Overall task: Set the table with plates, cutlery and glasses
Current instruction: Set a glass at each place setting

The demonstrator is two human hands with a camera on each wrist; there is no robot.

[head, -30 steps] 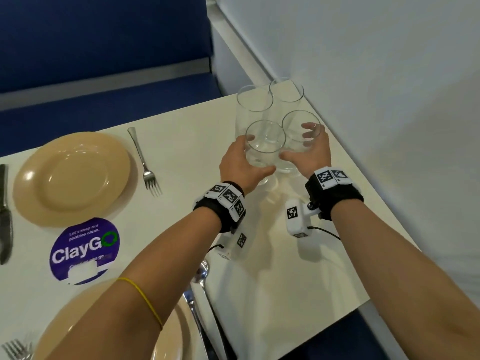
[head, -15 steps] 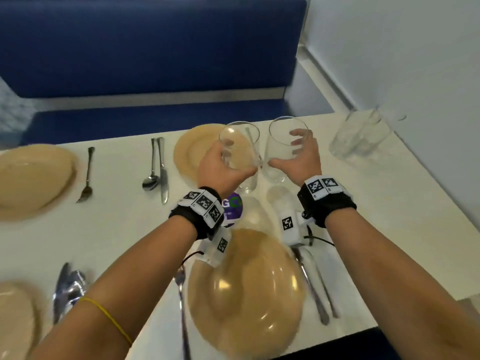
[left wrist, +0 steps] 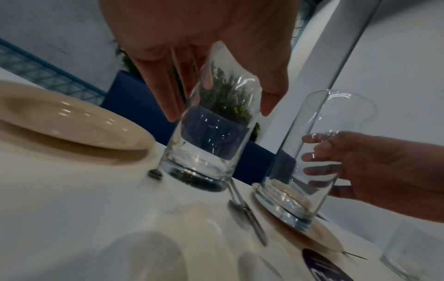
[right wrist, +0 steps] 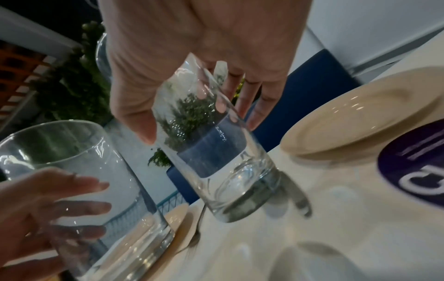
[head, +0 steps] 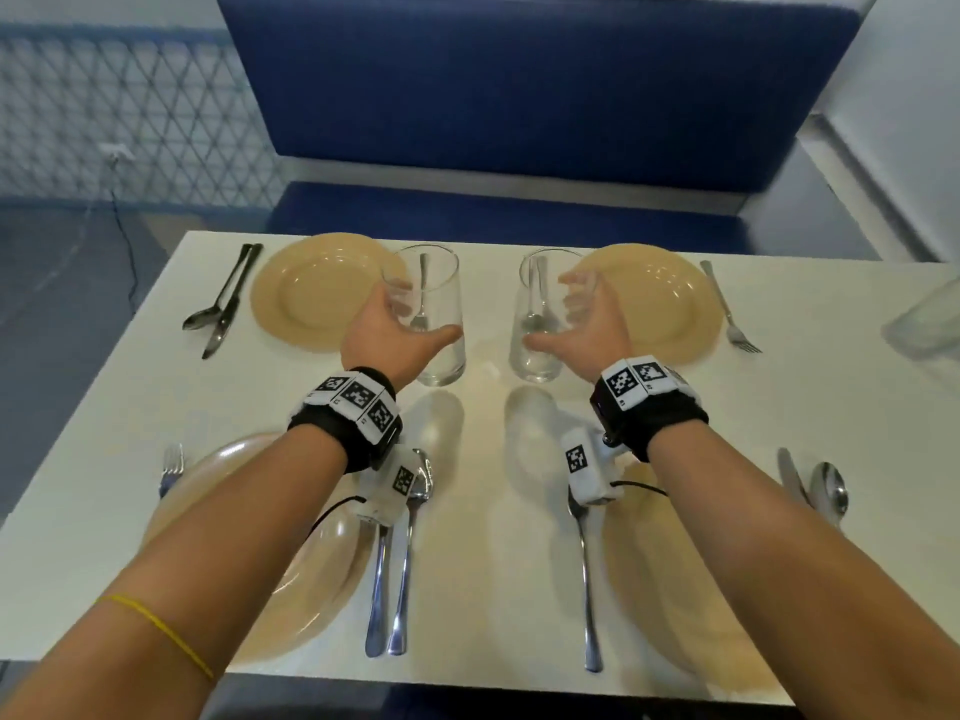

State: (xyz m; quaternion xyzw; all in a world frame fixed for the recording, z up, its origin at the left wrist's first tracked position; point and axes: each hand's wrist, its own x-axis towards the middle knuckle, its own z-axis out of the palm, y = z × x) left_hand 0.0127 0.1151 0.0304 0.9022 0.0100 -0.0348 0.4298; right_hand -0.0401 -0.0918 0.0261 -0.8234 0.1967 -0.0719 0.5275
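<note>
My left hand [head: 423, 317] grips a clear tumbler [head: 431, 272], thumb across the front and fingers behind it. My right hand [head: 553, 314] holds a second tumbler [head: 535, 366] the same way. Both glasses stand upright side by side in the middle of the white table [head: 483, 511], between the two far tan plates. I cannot tell whether their bases touch the tabletop. The left wrist view shows the left glass [left wrist: 209, 148] with my fingers [left wrist: 165, 95] alongside it. In the right wrist view the right glass [right wrist: 216, 161] leans slightly in my grip.
Tan plates lie at far left [head: 317, 291], far right [head: 660, 298], near left [head: 291, 563] and near right [head: 675, 589], each flanked by cutlery. More glasses [head: 924, 324] blur at the right edge. A blue bench [head: 519, 96] stands behind the table.
Both hands lifted a glass each from the cluster in the table's right corner and carried them left to the middle, between the far plates. The head view swung left with them.
</note>
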